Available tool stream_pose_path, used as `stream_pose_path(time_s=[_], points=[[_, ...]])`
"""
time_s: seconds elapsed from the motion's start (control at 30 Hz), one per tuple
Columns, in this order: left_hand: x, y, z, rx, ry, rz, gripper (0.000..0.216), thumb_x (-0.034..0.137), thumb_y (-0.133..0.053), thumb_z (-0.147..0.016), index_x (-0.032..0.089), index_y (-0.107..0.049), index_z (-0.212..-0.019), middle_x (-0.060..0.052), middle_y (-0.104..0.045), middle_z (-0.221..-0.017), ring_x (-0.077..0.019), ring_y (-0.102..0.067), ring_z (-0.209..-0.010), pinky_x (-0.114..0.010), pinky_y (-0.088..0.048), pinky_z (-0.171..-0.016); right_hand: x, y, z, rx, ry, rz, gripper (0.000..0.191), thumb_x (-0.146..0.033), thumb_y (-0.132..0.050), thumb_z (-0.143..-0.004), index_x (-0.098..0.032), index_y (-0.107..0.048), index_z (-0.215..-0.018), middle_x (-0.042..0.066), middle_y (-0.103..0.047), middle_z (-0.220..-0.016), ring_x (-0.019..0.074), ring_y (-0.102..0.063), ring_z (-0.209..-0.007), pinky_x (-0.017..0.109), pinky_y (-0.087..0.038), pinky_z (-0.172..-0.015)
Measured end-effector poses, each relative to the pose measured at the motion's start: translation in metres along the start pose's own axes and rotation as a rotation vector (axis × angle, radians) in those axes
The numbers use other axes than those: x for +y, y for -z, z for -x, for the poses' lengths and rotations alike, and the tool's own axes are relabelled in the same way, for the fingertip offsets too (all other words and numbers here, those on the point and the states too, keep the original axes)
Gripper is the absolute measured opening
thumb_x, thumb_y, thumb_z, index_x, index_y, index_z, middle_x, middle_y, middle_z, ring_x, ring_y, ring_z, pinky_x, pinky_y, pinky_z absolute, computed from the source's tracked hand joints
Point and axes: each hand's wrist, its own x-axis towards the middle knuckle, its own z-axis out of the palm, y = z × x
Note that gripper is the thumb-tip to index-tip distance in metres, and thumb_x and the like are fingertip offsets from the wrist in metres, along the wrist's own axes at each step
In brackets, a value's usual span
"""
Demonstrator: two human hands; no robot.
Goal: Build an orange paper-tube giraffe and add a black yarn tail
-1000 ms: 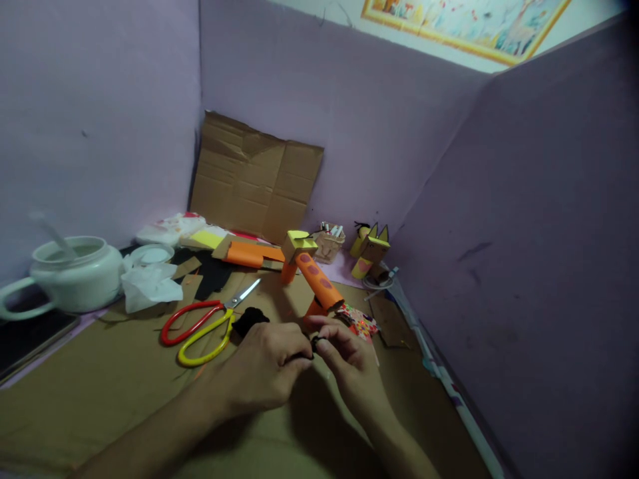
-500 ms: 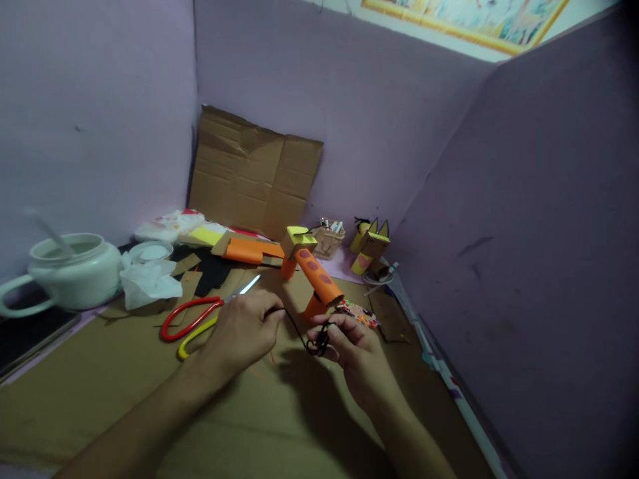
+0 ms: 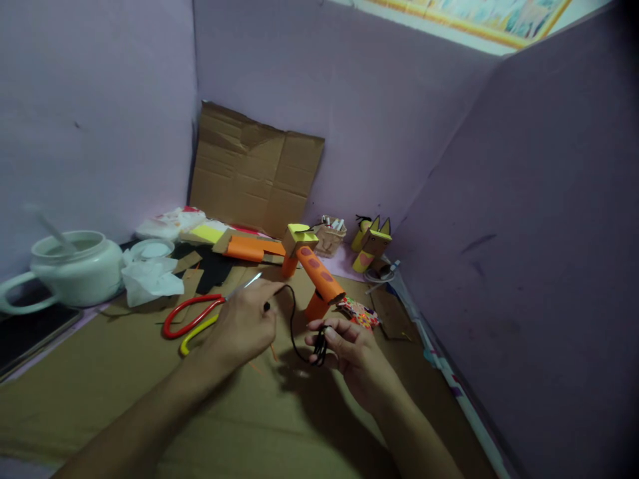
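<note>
A thin black cord [image 3: 292,326] runs between my two hands. My left hand [image 3: 247,319] is closed on one end of it, and a small dark bit shows by the fingers. My right hand [image 3: 352,349] pinches the looped bundle of the same cord between thumb and fingers. Just beyond my hands stands an orange paper-tube figure [image 3: 319,276] with dark spots and a boxy cardboard head topped in yellow. Scissors [image 3: 192,318] with red and yellow handles lie left of my left hand, partly hidden by it.
A white pot [image 3: 74,273] with a handle stands at the left on a dark flat object [image 3: 40,336]. Crumpled white paper [image 3: 152,283] and orange paper [image 3: 244,248] lie beyond the scissors. A yellow cardboard figure [image 3: 372,246] and a brown container [image 3: 329,238] stand at the back. Walls enclose the sides.
The cord between my hands has gone from a short, straighter line to a longer slack curve. My left hand has turned slightly, and the bundle in my right hand hangs a little lower.
</note>
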Motion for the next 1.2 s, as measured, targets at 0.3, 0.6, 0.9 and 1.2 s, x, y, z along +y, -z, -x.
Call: stream_pose_path(time_s=[0.3,0.6,0.9,1.2], points=[[0.015,-0.014,0.014,0.116,-0.017,0.234,0.037,0.008,-0.045,-0.071,0.015,-0.065,-0.102,-0.006,-0.067,-0.097,-0.0168,-0.061,-0.089,-0.026,-0.046,-0.076,0.008,-0.003,0.0,0.012,-0.034,0.054,0.035,-0.038,-0.083,-0.051,-0.014,-0.068,-0.072,0.001,-0.063,-0.062,0.0089,-0.055,-0.052,0.021,-0.046,-0.051],[-0.002,0.003,0.001,0.422,0.137,-0.352,0.02,0.025,-0.053,-0.078,0.017,-0.067,-0.089,-0.008,-0.064,-0.102,-0.0235,-0.063,-0.074,-0.032,-0.042,-0.057,0.007,0.0,-0.002,0.037,0.104,0.109,0.035,-0.04,-0.081,-0.054,-0.015,-0.068,-0.074,0.002,-0.064,-0.07,0.0103,-0.056,-0.058,0.024,-0.049,-0.056],[0.008,-0.006,0.011,0.489,-0.221,0.13,0.015,0.017,-0.056,-0.078,0.014,-0.062,-0.064,-0.006,-0.063,-0.083,-0.0142,-0.06,-0.076,-0.024,-0.046,-0.067,0.013,0.0,-0.003,-0.022,0.094,0.092,0.029,-0.037,-0.078,-0.06,-0.016,-0.065,-0.074,0.001,-0.064,-0.064,0.0101,-0.055,-0.053,0.024,-0.046,-0.054],[0.024,-0.009,0.012,-0.21,0.039,0.678,0.011,0.015,-0.06,-0.067,0.018,-0.07,-0.069,-0.001,-0.064,-0.07,-0.0129,-0.06,-0.066,-0.022,-0.046,-0.061,0.021,0.003,-0.007,-0.05,0.082,0.096,0.028,-0.037,-0.077,-0.063,-0.013,-0.064,-0.071,-0.001,-0.061,-0.057,0.0088,-0.054,-0.048,0.022,-0.046,-0.05]])
